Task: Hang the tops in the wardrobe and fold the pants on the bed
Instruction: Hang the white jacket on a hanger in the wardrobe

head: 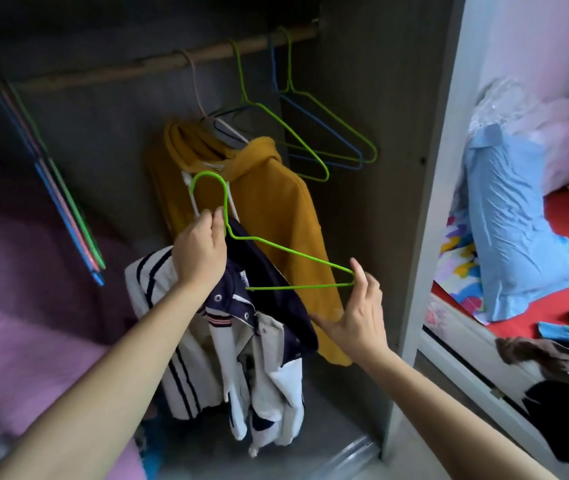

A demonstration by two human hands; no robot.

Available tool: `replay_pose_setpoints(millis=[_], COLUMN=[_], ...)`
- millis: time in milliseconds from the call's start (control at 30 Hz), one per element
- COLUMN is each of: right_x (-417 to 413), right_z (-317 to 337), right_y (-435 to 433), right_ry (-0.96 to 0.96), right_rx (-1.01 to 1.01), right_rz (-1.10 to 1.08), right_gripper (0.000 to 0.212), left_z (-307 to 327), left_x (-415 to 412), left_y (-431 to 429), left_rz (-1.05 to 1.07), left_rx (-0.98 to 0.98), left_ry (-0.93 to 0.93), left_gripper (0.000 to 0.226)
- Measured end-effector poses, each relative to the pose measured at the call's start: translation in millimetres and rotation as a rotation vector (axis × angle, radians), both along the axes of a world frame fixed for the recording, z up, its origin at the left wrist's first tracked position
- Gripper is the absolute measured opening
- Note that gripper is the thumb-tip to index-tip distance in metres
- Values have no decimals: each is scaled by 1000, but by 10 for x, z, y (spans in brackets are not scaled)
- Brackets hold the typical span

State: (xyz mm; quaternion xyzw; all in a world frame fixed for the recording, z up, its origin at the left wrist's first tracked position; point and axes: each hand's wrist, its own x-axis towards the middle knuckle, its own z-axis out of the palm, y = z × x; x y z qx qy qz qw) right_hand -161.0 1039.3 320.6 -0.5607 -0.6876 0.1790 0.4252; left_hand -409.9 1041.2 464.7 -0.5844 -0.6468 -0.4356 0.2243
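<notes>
Left grip (200,251) holds green hanger (286,251) and jacket (234,358) inside the wardrobe (362,98).

Views: 1, head cam, wide-angle. Mount: on person's head, standing at open wardrobe (362,98). Facing: fwd & down into wardrobe interior; rail (137,69) slants across top of frame, wardrobe floor at btm edge. Range: close. Both forearms enter from btm; left hand (200,251) & right hand (359,313) on green hanger (293,252) sit mid-frame, near lens. Right third of frame: looks past side panel (425,202) onto bed (550,306). Straight edges bow toward frame borders.
</notes>
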Motion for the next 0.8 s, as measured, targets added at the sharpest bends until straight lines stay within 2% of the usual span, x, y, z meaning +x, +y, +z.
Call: replay_pose_setpoints(millis=[167,267,300,333,400,433,500,567,633,667,733,800], right_x=[-211,-116,-50,14,130,178,227,179,38,-45,-176,-171], right_z=[-59,-154,-194,-224,-237,-209,-70,83,148,142,107,136], right_y=[-41,86,128,194,330,389,456,472,420,376,333,370], right_ry=[331,363,324,302,341,393,509,572,435,342,255,368], right_rx=[-223,-438,-529,-615,-697,-696,-685,-782,-916,-934,-858,-745], right_rz=[55,3,-7,-17,-48,-49,7,169,317,358,327,220], right_gripper=[145,149,137,112,46,30,27,44,57,53,30,17], left_z=[-106,-107,-94,-80,-52,-38,-9,8,10,8,12,10], left_x=[123,86,55,20,-66,-109,-181,-185,-124,-89,-69,-149], left_y=[19,8,-2,-19,-66,-87,-119,-126,-136,-146,-171,-206], left_rz=[-12,8,21,35,53,57,52,54,45,34,6,-35], left_rx=[1,24,52,87,150,173,187,185,190,194,209,210], left_ry=[59,-26,-52,-56,-46,-49,-72,-97,-92,-83,-50,13], left_gripper=[36,39,38,37,33,33,35,37,35,34,32,32])
